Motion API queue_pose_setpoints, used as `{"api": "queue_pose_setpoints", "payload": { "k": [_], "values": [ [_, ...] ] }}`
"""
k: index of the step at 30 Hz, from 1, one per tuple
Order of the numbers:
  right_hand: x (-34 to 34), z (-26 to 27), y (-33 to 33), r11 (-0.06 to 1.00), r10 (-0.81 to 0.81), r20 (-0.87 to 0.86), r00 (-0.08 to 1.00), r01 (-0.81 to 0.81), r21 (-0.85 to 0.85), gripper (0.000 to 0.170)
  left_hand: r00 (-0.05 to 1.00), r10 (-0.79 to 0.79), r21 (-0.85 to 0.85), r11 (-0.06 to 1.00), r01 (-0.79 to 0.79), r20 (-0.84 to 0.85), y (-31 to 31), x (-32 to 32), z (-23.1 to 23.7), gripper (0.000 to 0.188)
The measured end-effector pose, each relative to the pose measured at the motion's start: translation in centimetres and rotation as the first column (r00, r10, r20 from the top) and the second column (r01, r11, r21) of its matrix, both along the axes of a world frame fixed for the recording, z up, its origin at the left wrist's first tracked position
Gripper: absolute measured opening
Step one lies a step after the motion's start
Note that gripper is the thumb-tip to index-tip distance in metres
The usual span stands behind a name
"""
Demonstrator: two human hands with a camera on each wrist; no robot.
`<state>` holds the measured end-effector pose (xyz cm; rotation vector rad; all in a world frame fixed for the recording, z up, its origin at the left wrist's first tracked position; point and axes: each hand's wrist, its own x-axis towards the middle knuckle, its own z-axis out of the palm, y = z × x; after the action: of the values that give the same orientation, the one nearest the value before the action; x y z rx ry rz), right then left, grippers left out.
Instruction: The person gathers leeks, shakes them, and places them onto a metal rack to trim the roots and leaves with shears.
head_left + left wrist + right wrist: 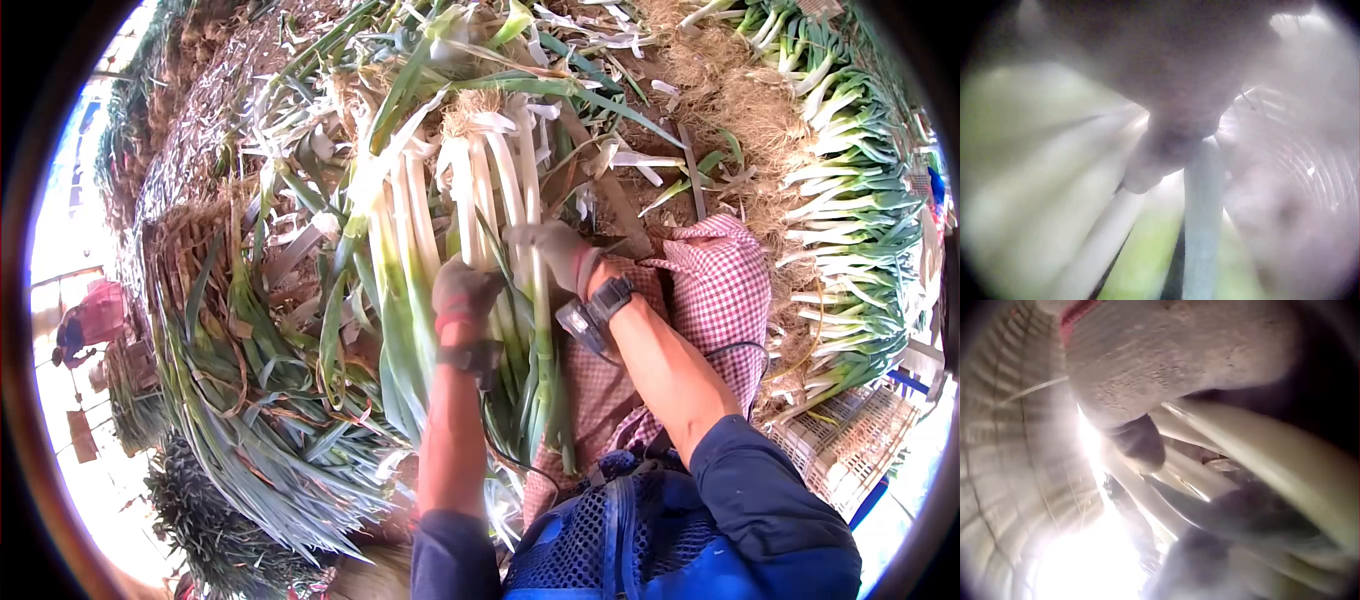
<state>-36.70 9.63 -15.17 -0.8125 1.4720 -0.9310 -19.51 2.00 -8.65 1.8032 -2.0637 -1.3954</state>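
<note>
Long leeks with white shanks and green leaves lie before the person, roots pointing away. The gloved left hand is curled round some of their stalks; in the left wrist view its glove covers the tops of several stalks. Just right of it, the gloved right hand reaches across the rightmost shanks with its fingers bent round them. In the right wrist view the right glove lies against white shanks, a fingertip curled over them; the rest of its grip is hidden.
Untrimmed leeks are heaped on the left. A long row of leeks lines the right side, above a plastic crate. Checked cloth covers the person's lap. Peeled scraps litter the ground. Another person is at far left.
</note>
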Motion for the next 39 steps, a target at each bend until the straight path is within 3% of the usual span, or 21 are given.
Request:
{"api": "queue_pose_setpoints", "payload": {
  "k": [2, 3, 6, 7, 8, 9, 11, 13, 14, 15, 19, 21, 23, 25, 27, 29, 31, 33, 35, 37, 39],
  "values": [
    [0.7, 2.7, -0.7, 0.927, -0.374, 0.292, 0.880, 0.363, 0.092, 0.038, 0.997, -0.047, 0.004, 0.999, 0.048, -0.067, -0.7, 0.7, -3.5, 0.029],
    [0.8, 4.5, -0.4, 0.926, -0.377, 0.297, 0.877, 0.368, 0.089, 0.038, 0.986, -0.097, 0.004, 0.995, 0.099, -0.136, -1.0, 1.1, -4.6, 0.029],
    [1.1, 11.3, 1.2, 0.986, -0.154, -0.019, 0.988, 0.155, 0.066, 0.039, 0.998, -0.064, 0.129, 0.990, 0.060, 0.027, -1.4, 2.8, 0.8, 0.011],
    [1.2, 11.5, 2.7, 0.988, -0.064, -0.197, 0.978, 0.034, -0.152, 0.035, 0.953, 0.117, 0.193, 0.979, -0.064, -0.278, -0.3, 2.9, 4.7, 0.011],
    [1.4, 10.5, 3.2, 0.966, -0.085, -0.051, 0.995, 0.070, -0.248, 0.032, 0.908, -0.086, -0.016, 0.996, 0.087, -0.411, -0.4, 3.7, 6.1, 0.013],
    [1.7, 9.5, 3.6, 0.936, -0.086, 0.098, 0.992, 0.114, -0.332, 0.030, 0.904, -0.043, 0.054, 0.996, 0.072, -0.425, -0.7, 4.2, 7.8, 0.017],
    [2.2, 10.9, 2.0, 0.989, -0.074, 0.001, 0.997, 0.073, -0.126, 0.027, 0.896, 0.051, 0.190, 0.981, 0.037, -0.440, -1.4, 5.1, 11.4, 0.024],
    [3.1, 11.9, 1.5, 0.980, 0.053, -0.331, 0.942, -0.112, -0.163, 0.023, 0.827, 0.060, 0.173, 0.984, 0.046, -0.559, -1.6, 4.7, 13.2, 0.023],
    [4.2, 12.0, 1.4, 0.840, -0.085, -0.451, 0.889, -0.179, -0.512, 0.023, 0.861, -0.078, 0.074, 0.988, 0.132, -0.503, -2.7, 5.7, 12.2, 0.023],
    [5.1, 13.0, 1.4, 0.839, -0.069, -0.334, 0.940, -0.126, -0.530, 0.023, 0.879, -0.211, -0.012, 0.973, 0.228, -0.427, -3.5, 6.8, 11.2, 0.023],
    [6.5, 15.1, 0.6, 0.974, -0.073, 0.275, 0.959, 0.128, -0.186, 0.041, 0.732, 0.280, 0.329, 0.941, -0.081, -0.620, -2.8, 5.9, 11.9, 0.018],
    [6.3, 15.3, 0.9, 0.979, -0.025, 0.197, 0.980, 0.064, -0.192, 0.043, 0.727, 0.176, 0.267, 0.964, 0.010, -0.664, -4.2, 7.2, 11.2, 0.029],
    [7.1, 14.0, 0.4, 0.951, -0.033, 0.282, 0.959, 0.117, -0.286, 0.041, 0.559, 0.265, 0.354, 0.934, 0.055, -0.786, -3.2, 4.4, 14.7, 0.029],
    [7.4, 15.1, 0.6, 0.980, 0.003, 0.286, 0.958, 0.054, -0.193, 0.039, 0.736, 0.107, 0.187, 0.982, 0.028, -0.669, -3.3, 2.4, 17.5, 0.033],
    [7.8, 14.3, 0.6, 0.979, -0.033, 0.368, 0.929, 0.103, -0.173, 0.037, 0.738, 0.121, 0.201, 0.979, 0.020, -0.664, -4.5, 1.8, 16.1, 0.039],
    [7.7, 14.3, 1.1, 0.972, -0.114, 0.753, 0.648, 0.228, -0.049, 0.038, 0.759, 0.116, 0.113, 0.992, -0.057, -0.640, -3.8, 1.7, 15.3, 0.042],
    [7.4, 13.5, 2.2, 0.972, -0.141, 0.750, 0.646, 0.234, -0.020, 0.036, 0.680, 0.333, 0.251, 0.942, -0.221, -0.653, -3.4, 2.8, 13.3, 0.043],
    [7.3, 10.4, 3.5, 0.943, 0.062, 0.783, 0.618, 0.222, -0.250, 0.033, 0.656, 0.225, 0.176, 0.974, -0.141, -0.721, -3.9, 5.8, 10.3, 0.029],
    [6.4, 11.2, 4.8, 0.919, -0.021, 0.672, 0.740, 0.280, -0.279, 0.029, 0.648, 0.281, 0.252, 0.958, -0.141, -0.708, -3.8, 6.9, 9.8, 0.028],
    [4.8, 12.1, 6.0, 0.953, 0.034, 0.879, 0.476, 0.248, -0.172, 0.027, 0.681, 0.286, 0.253, 0.956, -0.151, -0.674, -2.4, 7.1, 14.4, 0.035],
    [3.7, 11.2, 6.1, 0.965, 0.015, 0.835, 0.550, 0.212, -0.157, 0.027, 0.669, 0.336, 0.250, 0.942, -0.226, -0.663, -1.6, 7.5, 19.3, 0.036]
  ]
}}
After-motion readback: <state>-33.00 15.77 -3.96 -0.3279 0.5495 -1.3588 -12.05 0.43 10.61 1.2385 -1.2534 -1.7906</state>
